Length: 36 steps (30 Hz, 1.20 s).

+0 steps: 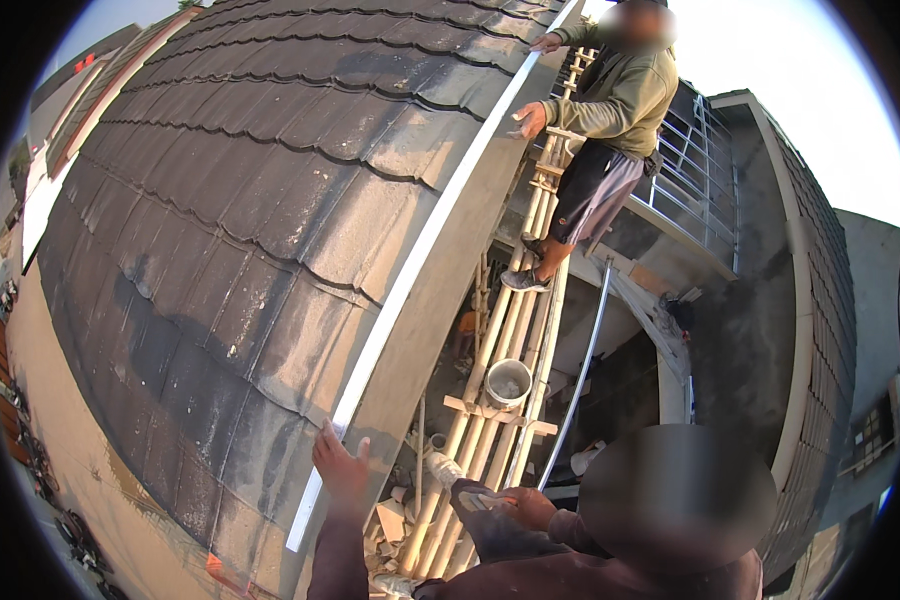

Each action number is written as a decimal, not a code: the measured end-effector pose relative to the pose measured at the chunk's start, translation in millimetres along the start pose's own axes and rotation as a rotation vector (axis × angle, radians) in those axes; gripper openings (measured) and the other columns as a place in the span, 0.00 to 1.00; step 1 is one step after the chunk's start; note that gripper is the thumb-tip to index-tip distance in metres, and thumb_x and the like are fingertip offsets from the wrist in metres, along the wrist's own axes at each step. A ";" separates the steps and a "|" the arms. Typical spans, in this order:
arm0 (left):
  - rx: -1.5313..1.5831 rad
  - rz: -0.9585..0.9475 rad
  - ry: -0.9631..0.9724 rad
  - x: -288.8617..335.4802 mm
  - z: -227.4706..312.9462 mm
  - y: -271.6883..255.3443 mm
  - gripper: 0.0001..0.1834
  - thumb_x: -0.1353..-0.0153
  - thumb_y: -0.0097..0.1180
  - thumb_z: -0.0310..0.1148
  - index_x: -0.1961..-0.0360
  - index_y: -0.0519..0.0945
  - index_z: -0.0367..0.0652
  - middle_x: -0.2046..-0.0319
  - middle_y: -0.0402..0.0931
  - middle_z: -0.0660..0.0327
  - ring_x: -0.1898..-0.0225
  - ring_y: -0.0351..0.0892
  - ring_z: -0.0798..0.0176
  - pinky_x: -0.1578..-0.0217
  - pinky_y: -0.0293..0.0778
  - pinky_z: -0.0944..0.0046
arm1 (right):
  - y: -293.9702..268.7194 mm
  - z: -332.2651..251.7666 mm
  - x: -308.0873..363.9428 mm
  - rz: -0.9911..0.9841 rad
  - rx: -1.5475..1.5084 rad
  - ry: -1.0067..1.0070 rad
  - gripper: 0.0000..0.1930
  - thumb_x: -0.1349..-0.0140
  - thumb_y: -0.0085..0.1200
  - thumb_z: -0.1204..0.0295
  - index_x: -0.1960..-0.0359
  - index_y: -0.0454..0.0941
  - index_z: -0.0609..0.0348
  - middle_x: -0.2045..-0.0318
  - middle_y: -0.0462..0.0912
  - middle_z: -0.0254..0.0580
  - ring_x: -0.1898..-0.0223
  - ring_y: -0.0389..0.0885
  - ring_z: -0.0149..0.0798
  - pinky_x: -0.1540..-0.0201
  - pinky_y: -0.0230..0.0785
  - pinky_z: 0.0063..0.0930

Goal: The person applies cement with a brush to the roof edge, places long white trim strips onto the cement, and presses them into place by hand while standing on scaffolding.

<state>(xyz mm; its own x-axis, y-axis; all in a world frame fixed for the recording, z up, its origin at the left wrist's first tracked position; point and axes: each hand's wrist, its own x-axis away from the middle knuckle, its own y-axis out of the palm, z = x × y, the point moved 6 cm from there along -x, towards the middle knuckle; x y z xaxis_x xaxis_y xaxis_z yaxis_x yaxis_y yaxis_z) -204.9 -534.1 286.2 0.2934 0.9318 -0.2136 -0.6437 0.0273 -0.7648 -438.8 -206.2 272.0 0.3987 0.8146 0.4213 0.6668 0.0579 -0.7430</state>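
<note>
A long white straight bar runs along the lower edge of the tiled roof. My left hand is at its near end, fingertips touching the bar and thumb spread apart. To the right, my right hand is closed around something pale grey and flat that I cannot make out, above dark cloth. At the bar's far end another person in an olive jacket stands on the scaffold, one hand on the bar and the other just beside it.
Bamboo poles form a narrow scaffold beside the roof, with gaps down to rubble. A bucket stands near a wooden crosspiece. A metal pipe leans to the right. A blurred patch hides the area by my right arm.
</note>
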 end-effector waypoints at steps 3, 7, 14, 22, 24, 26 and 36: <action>0.027 -0.064 -0.114 19.5 -54.4 12.1 0.29 0.39 0.65 0.37 0.40 0.71 0.35 0.48 0.73 0.44 0.46 0.74 0.38 0.43 0.70 0.44 | 5.2 18.9 2.4 -0.069 -0.069 0.065 0.21 0.34 0.56 0.56 0.44 0.82 0.53 0.52 0.86 0.56 0.51 0.84 0.59 0.45 0.76 0.48; 0.130 -0.064 -0.093 67.1 -100.2 1.9 0.25 0.39 0.65 0.32 0.43 0.72 0.35 0.52 0.73 0.44 0.48 0.73 0.37 0.46 0.70 0.44 | 7.0 16.1 0.9 -0.058 0.011 -0.027 0.22 0.34 0.56 0.57 0.43 0.82 0.53 0.49 0.84 0.57 0.48 0.83 0.58 0.42 0.74 0.47; 0.187 -0.058 -0.193 143.6 -158.5 -28.4 0.26 0.41 0.65 0.28 0.43 0.73 0.36 0.53 0.73 0.45 0.49 0.73 0.38 0.46 0.70 0.45 | 15.5 -24.9 -21.6 -0.084 0.046 -0.188 0.20 0.34 0.56 0.60 0.44 0.82 0.54 0.49 0.85 0.56 0.48 0.83 0.58 0.42 0.75 0.46; 0.214 -0.057 -0.239 193.3 -209.9 -27.2 0.28 0.43 0.67 0.26 0.42 0.73 0.36 0.50 0.72 0.44 0.45 0.70 0.37 0.42 0.67 0.44 | 37.6 -60.2 -28.9 -0.157 0.043 -0.255 0.19 0.34 0.57 0.62 0.44 0.82 0.55 0.50 0.85 0.56 0.48 0.84 0.57 0.42 0.74 0.44; 0.229 -0.096 -0.275 196.1 -215.1 -22.6 0.28 0.44 0.67 0.25 0.42 0.73 0.37 0.49 0.72 0.44 0.44 0.70 0.38 0.41 0.67 0.44 | 38.3 -64.7 -26.8 -0.191 0.046 -0.234 0.19 0.34 0.56 0.62 0.44 0.81 0.55 0.50 0.85 0.54 0.49 0.83 0.58 0.42 0.74 0.45; 0.189 -0.071 -0.277 195.2 -222.1 -17.4 0.29 0.44 0.68 0.25 0.41 0.73 0.37 0.48 0.72 0.45 0.43 0.70 0.39 0.40 0.67 0.45 | 37.1 -67.1 -28.8 -0.180 0.066 -0.233 0.19 0.33 0.56 0.61 0.44 0.81 0.55 0.50 0.85 0.54 0.49 0.84 0.58 0.43 0.75 0.45; 0.062 0.049 -0.288 257.7 -288.3 52.1 0.23 0.36 0.63 0.38 0.41 0.77 0.45 0.45 0.76 0.54 0.38 0.70 0.47 0.28 0.58 0.44 | 83.4 -79.1 -34.1 -0.368 0.079 -0.261 0.15 0.34 0.57 0.69 0.51 0.82 0.67 0.61 0.86 0.59 0.58 0.87 0.54 0.54 0.77 0.40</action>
<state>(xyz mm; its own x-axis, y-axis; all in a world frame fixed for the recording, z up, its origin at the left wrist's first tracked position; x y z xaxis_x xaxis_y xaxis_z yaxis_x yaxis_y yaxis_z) 40.9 -396.9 16.1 0.0537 0.9967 -0.0611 -0.6968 -0.0064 -0.7172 -347.0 -274.8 236.7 -0.0345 0.8491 0.5272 0.6806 0.4063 -0.6098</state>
